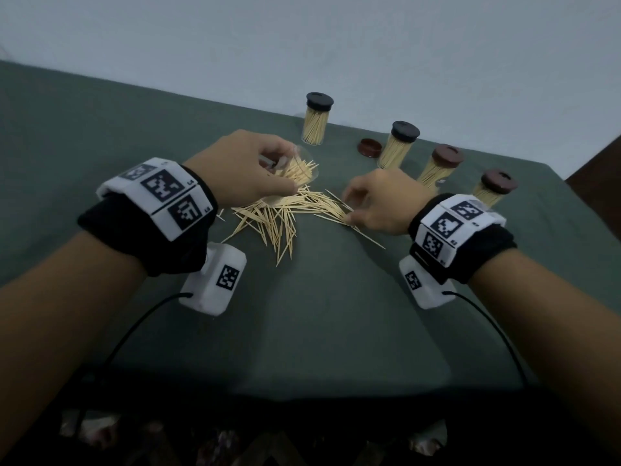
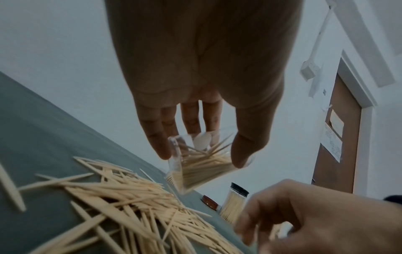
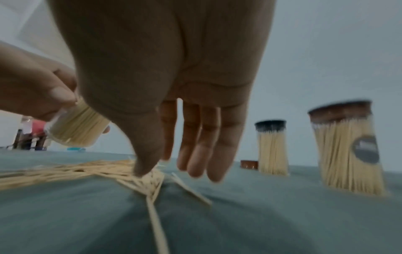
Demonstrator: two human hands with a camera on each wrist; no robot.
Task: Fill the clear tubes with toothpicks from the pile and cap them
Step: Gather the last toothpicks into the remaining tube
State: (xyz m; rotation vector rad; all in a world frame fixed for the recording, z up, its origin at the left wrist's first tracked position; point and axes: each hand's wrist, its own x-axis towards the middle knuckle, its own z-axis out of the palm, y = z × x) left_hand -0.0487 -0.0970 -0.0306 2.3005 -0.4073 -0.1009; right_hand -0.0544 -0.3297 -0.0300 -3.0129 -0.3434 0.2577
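My left hand [image 1: 279, 174] grips a clear tube [image 1: 299, 169], uncapped and tilted, partly filled with toothpicks, just above the far edge of the loose toothpick pile [image 1: 279, 216]. The left wrist view shows thumb and fingers wrapped round the tube [image 2: 195, 166], its mouth up by the fingers. My right hand [image 1: 349, 207] hangs over the pile's right end. Its thumb presses on the toothpicks [image 3: 150, 177] and its fingers [image 3: 195, 151] hang nearly straight beside it. A loose brown cap [image 1: 369, 148] lies beyond the pile.
Several full, capped tubes stand in a row at the back right: two with black caps [image 1: 316, 121] [image 1: 398, 144], two with brown caps [image 1: 440, 166] [image 1: 492, 188]. Green cloth [image 1: 336, 314] covers the table; the wall is close behind.
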